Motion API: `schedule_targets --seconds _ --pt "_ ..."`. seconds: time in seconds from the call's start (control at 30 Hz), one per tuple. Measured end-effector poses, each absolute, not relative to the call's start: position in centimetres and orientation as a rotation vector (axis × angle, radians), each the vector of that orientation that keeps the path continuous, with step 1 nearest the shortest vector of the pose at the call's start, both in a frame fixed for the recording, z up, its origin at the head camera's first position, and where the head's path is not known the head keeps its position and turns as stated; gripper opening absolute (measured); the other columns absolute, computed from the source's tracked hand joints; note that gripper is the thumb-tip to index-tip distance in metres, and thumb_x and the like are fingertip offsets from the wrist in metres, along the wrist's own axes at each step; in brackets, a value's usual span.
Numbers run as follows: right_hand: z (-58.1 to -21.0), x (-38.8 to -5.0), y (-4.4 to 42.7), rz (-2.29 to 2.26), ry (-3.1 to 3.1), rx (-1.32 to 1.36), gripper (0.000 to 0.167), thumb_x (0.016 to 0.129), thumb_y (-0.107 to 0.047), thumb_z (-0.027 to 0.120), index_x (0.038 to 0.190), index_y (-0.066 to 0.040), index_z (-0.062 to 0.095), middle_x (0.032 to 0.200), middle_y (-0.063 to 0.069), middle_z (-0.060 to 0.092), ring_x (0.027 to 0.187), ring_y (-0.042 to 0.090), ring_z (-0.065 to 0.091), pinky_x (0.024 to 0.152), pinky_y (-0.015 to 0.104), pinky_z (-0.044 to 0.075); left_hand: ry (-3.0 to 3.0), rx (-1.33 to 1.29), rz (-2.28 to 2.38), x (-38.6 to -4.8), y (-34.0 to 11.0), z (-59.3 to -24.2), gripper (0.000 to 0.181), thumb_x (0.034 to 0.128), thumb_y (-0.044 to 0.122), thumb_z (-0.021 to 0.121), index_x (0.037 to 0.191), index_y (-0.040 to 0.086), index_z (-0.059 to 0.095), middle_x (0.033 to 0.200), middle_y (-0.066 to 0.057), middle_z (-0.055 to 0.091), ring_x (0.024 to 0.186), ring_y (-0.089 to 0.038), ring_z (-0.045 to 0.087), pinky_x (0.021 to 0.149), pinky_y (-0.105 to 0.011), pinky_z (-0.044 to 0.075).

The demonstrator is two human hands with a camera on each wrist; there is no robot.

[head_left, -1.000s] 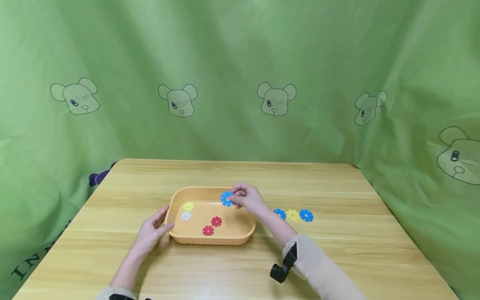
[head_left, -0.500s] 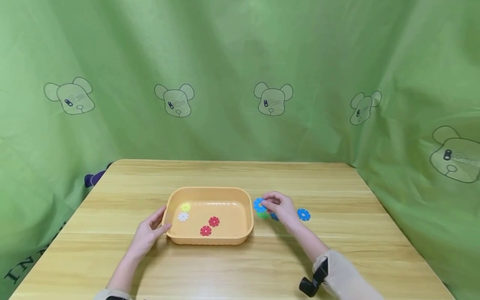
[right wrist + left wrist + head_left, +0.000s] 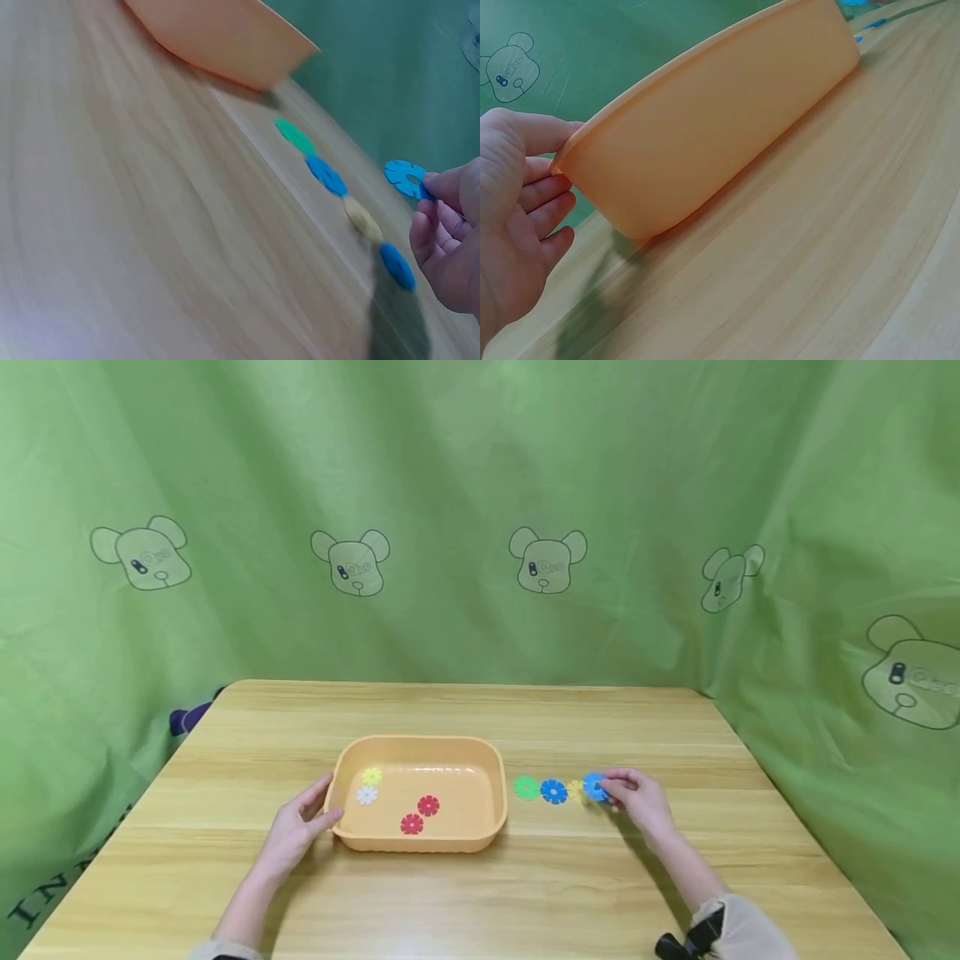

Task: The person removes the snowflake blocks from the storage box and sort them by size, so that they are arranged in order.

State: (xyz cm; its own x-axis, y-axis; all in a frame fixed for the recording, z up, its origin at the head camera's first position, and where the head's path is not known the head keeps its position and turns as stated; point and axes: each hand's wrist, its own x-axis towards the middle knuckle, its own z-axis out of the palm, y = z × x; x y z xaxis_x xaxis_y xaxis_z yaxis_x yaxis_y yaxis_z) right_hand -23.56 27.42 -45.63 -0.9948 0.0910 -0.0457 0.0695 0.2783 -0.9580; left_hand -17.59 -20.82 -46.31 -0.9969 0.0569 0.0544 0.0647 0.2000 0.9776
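1. A right hand [image 3: 641, 802] pinches a flat, notched blue disc [image 3: 398, 173] above the wood-grained table [image 3: 465, 902], close to a row of four discs [image 3: 325, 174].
2. A left hand [image 3: 294, 831] grips the smooth, round-cornered orange tray [image 3: 420, 842] by its rim; inside lie four more discs [image 3: 428, 806].

The tray [image 3: 420, 842] stands on the counter [image 3: 450, 902], its left end in the left grip [image 3: 292, 827]. Inside, a left pair of discs [image 3: 367, 795] lies one behind the other; a front pair of discs [image 3: 412, 824] lies diagonally, mid-tray. To the tray's right runs a row of four discs [image 3: 553, 792]; above its right end, the right grip [image 3: 641, 806] holds another disc [image 3: 403, 178]. A curtain [image 3: 450, 460] hangs behind.
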Motion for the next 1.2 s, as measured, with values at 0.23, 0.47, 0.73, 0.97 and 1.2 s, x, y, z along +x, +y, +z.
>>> schedule_targets --seconds 0.23,0.47,0.73,0.97,1.2 --pt "-46.0 -23.7 31.0 1.988 -2.438 -0.267 0.043 0.091 -0.008 0.058 0.123 0.015 0.043 0.082 -0.004 0.063 0.072 0.008 0.058 0.065 0.021 0.055 -2.417 -0.112 -1.980 -17.4 -20.9 -46.5 0.062 0.0876 0.007 0.061 0.141 -0.005 0.031 0.146 -0.021 0.028 0.133 -0.035 0.028 0.097 -0.015 0.030" --pt "-46.0 -23.9 33.2 1.965 -2.458 -0.356 0.043 0.090 -0.006 0.057 0.125 0.015 0.042 0.080 -0.003 0.062 0.070 0.007 0.059 0.065 0.022 0.056 -2.410 -0.119 -1.980 -17.5 -20.8 -46.5 0.062 0.0875 0.006 0.062 0.141 -0.005 0.031 0.145 -0.021 0.029 0.132 -0.034 0.029 0.097 -0.015 0.031" --pt "-46.1 -24.2 34.2 1.688 -2.662 -0.416 0.040 0.089 -0.012 0.059 0.117 0.014 0.050 0.075 -0.003 0.061 0.065 0.007 0.056 0.056 0.021 0.051 -2.405 -0.119 -1.991 -17.5 -20.7 -46.5 0.062 0.0873 0.006 0.061 0.141 -0.005 0.031 0.145 -0.022 0.029 0.132 -0.034 0.029 0.095 -0.012 0.032" --pt "-46.1 -24.6 34.0 1.529 -2.772 -0.391 0.033 0.088 -0.009 0.059 0.111 0.014 0.054 0.082 0.007 0.061 0.070 0.012 0.054 0.055 0.023 0.049 -2.415 -0.115 -1.991 -17.4 -20.7 -46.4 0.063 0.0874 0.006 0.062 0.141 -0.004 0.030 0.146 -0.022 0.028 0.133 -0.035 0.029 0.102 -0.026 0.030" --pt "-46.3 -24.9 33.6 1.351 -2.833 -0.363 0.029 0.088 -0.011 0.060 0.107 0.011 0.059 0.090 0.015 0.062 0.074 0.017 0.055 0.053 0.022 0.047 -2.426 -0.120 -1.974 -17.5 -20.7 -46.3 0.064 0.0878 0.008 0.062 0.141 -0.005 0.029 0.146 -0.022 0.027 0.133 -0.036 0.027 0.105 -0.038 0.026"
